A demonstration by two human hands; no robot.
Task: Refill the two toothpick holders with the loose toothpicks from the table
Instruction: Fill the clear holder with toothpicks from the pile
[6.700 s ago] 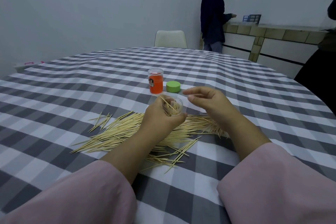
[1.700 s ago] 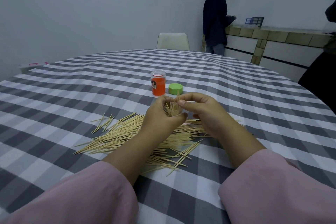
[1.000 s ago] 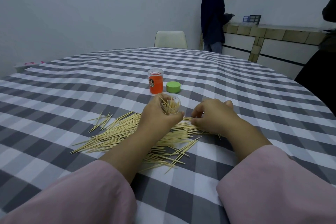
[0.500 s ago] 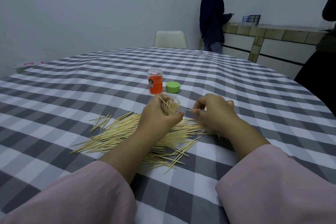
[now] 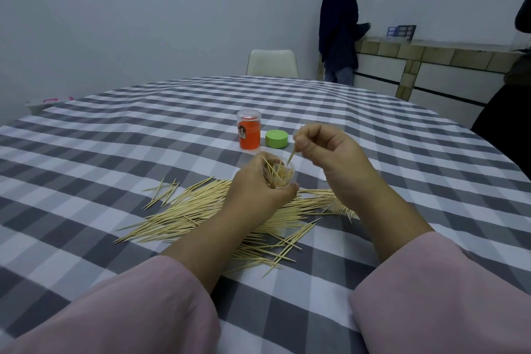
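My left hand grips a clear toothpick holder just above the table; several toothpicks stand in it. My right hand pinches one toothpick over the holder's rim, its tip dipping inside. A big pile of loose toothpicks lies spread under and around both hands. Behind them stands an orange holder with a clear cap, upright, and beside it a green lid lies flat.
The round table wears a grey-and-white checked cloth. A white chair stands at the far edge. A person in dark clothes stands at a tiled counter at the back right.
My right hand picked a toothpick from the pile and lifted it to the holder's mouth. My left hand kept the holder still.
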